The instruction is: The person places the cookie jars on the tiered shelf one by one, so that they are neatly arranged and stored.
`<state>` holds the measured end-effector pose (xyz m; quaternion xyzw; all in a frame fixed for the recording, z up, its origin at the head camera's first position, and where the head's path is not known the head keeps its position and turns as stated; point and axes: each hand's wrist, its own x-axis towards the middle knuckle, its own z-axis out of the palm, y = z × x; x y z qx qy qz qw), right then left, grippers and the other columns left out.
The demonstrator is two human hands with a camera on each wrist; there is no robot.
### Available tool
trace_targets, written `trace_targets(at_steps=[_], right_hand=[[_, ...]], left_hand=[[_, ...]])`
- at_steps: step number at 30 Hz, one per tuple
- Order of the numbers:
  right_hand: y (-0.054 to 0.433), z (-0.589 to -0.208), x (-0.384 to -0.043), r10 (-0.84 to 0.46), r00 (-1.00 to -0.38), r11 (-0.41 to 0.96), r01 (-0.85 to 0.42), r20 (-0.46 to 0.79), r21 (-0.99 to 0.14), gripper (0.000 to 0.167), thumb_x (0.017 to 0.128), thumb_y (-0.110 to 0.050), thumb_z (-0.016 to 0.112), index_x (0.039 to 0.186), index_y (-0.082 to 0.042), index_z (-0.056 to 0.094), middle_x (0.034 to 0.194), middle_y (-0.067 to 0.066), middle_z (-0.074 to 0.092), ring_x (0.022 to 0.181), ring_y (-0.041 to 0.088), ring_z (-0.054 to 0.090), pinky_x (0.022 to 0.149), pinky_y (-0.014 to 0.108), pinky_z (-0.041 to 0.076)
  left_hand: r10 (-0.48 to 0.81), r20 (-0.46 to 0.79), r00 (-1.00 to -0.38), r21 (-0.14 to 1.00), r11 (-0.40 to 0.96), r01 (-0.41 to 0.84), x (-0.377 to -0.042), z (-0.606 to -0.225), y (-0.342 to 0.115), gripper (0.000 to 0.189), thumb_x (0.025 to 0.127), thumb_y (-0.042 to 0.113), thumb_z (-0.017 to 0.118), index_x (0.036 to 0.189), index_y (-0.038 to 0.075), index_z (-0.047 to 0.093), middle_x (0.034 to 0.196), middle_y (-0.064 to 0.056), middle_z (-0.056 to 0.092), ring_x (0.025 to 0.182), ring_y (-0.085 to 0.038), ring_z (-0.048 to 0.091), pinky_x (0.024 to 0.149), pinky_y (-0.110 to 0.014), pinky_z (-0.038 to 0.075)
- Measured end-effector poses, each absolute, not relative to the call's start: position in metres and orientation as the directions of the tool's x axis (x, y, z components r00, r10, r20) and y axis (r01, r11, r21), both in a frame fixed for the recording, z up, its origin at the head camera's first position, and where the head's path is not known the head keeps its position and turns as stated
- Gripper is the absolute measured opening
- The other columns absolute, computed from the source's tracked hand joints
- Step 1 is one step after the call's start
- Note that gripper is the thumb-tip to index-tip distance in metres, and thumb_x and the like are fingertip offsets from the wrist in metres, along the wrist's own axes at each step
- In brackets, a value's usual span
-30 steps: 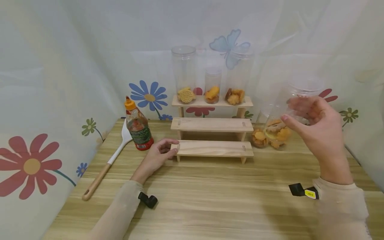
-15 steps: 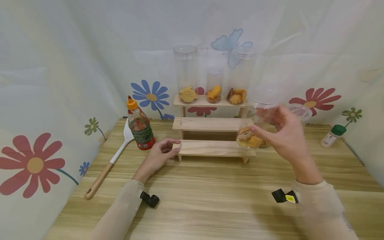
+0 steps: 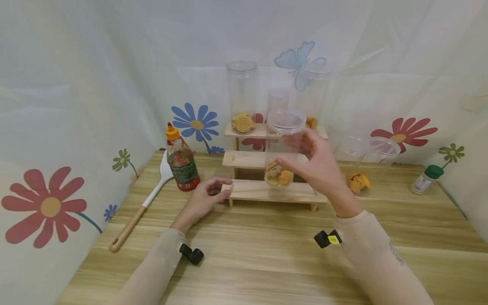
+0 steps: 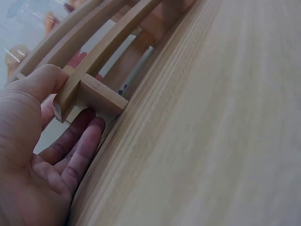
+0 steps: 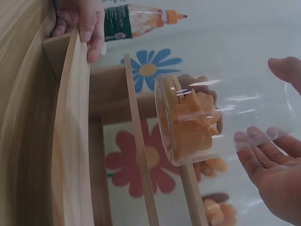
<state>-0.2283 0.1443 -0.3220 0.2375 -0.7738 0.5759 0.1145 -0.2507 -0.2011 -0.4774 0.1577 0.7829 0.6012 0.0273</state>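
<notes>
Head view: over the last second the right hand (image 3: 320, 167) has brought a tall clear plastic jar (image 3: 279, 146) in from the right; it is now before the three-tier pale wooden rack (image 3: 244, 191). Jar near upright, orange and brown snack pieces at its bottom. I judge the carrying well along; no set-down seen. Left hand (image 3: 203, 197) has stayed at the rack's front left end, probably steadying it.

Around: three clear jars (image 3: 241, 95) on the top shelf, the middle one's lower part screened by the carried jar, the right one's contents partly hidden too. Right, on the wooden surface (image 3: 263, 258): two clear jars with pale rims (image 3: 352, 149), then a small green-capped shaker (image 3: 424, 183). Left: red sauce bottle with orange cap (image 3: 183, 165), white spatula with wooden handle (image 3: 139, 213) beside it.

Left wrist view: thumb at the lowest board's end, fingers bent in beside its leg; a narrow hold on the rack.

Right wrist view: thumb and fingers set wide on opposite sides of the jar, holding it. A gap shows between its base and the middle board; contact elsewhere, cannot tell.
</notes>
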Motion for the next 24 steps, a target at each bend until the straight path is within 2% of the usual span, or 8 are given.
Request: trace_targets(at_steps=[3,8,16,19,24], right_hand=[[0.121,-0.318,-0.243,-0.253,-0.859,0.187,-0.494,0.444,-0.849,0.066,0.092,-0.018,0.094,0.148,-0.006,0.061,0.140,0.009,0.071,0.134,0.029,0.067,0.121,0.044,0.050],[0.088,-0.317,-0.263,-0.271,-0.864,0.215,-0.484,0.424,-0.849,0.063,0.093,-0.027,0.094,0.142,-0.003,0.063,0.139,0.016,0.068,0.130,0.028,0.067,0.117,0.046,0.053],[0.057,-0.327,-0.288,-0.243,-0.880,0.146,-0.448,0.407,-0.882,0.058,0.094,-0.022,0.094,0.131,0.001,0.056,0.133,0.020,0.055,0.117,0.031,0.078,0.091,0.041,0.065],[0.049,-0.329,-0.293,-0.222,-0.874,0.158,-0.470,0.432,-0.869,0.060,0.093,-0.022,0.095,0.133,0.001,0.057,0.130,0.017,0.054,0.114,0.030,0.078,0.094,0.042,0.065],[0.041,-0.328,-0.297,-0.197,-0.877,0.182,-0.473,0.439,-0.862,0.072,0.092,-0.022,0.095,0.148,-0.002,0.053,0.135,0.018,0.058,0.126,0.032,0.068,0.109,0.046,0.059]], left_hand=[[0.278,0.154,-0.948,0.946,0.234,0.223,-0.250,-0.476,-0.202,0.030,0.108,0.018,0.077,0.137,0.012,0.075,0.119,-0.015,0.074,0.100,-0.024,0.075,0.085,-0.031,0.064],[0.280,0.145,-0.949,0.943,0.251,0.218,-0.249,-0.475,-0.203,0.031,0.108,0.021,0.077,0.138,0.013,0.074,0.119,-0.014,0.074,0.101,-0.025,0.075,0.085,-0.031,0.064],[0.292,0.141,-0.946,0.941,0.259,0.219,-0.249,-0.474,-0.200,0.031,0.109,0.023,0.077,0.139,0.014,0.074,0.120,-0.014,0.074,0.103,-0.027,0.075,0.085,-0.032,0.064],[0.292,0.140,-0.946,0.941,0.259,0.219,-0.249,-0.474,-0.201,0.031,0.109,0.022,0.076,0.139,0.014,0.074,0.121,-0.014,0.074,0.103,-0.027,0.075,0.085,-0.031,0.064],[0.283,0.139,-0.949,0.944,0.251,0.214,-0.249,-0.474,-0.202,0.031,0.109,0.021,0.076,0.139,0.013,0.074,0.121,-0.014,0.074,0.102,-0.026,0.074,0.084,-0.030,0.064]])
